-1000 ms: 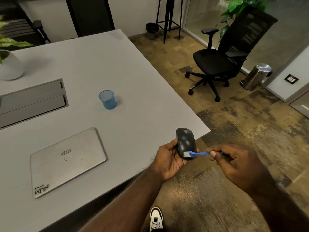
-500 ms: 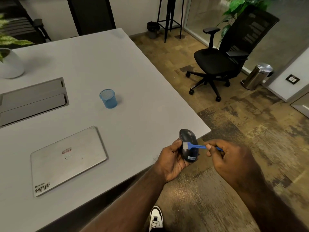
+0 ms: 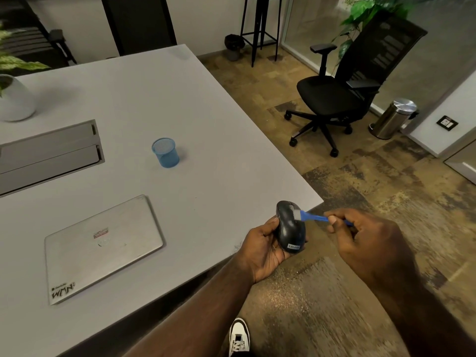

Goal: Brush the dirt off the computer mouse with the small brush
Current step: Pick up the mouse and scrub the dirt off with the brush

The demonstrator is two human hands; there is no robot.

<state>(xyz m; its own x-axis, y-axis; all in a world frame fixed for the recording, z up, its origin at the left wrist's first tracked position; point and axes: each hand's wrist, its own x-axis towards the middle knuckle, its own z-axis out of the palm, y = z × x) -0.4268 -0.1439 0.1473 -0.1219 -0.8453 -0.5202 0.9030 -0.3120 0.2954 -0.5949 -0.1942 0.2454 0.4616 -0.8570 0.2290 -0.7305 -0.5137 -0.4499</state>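
Observation:
A dark grey computer mouse (image 3: 289, 228) with a small label at its near end is held upright in my left hand (image 3: 265, 249), just off the near right corner of the grey table (image 3: 206, 140). My right hand (image 3: 365, 240) pinches the blue handle of a small brush (image 3: 310, 217). The brush's white bristles rest on the upper part of the mouse, near its far end. Both hands are over the floor beside the table's edge.
On the table lie a closed silver laptop (image 3: 103, 247), a blue mesh cup (image 3: 165, 152), a cable hatch (image 3: 49, 153) and a white plant pot (image 3: 15, 100). A black office chair (image 3: 342, 91) and a steel bin (image 3: 394, 118) stand on the floor to the right. A white shoe (image 3: 239, 336) shows below.
The brush head has travelled from the near end of the mouse up to its far end. The mouse has turned slightly in my left hand, so its label now shows.

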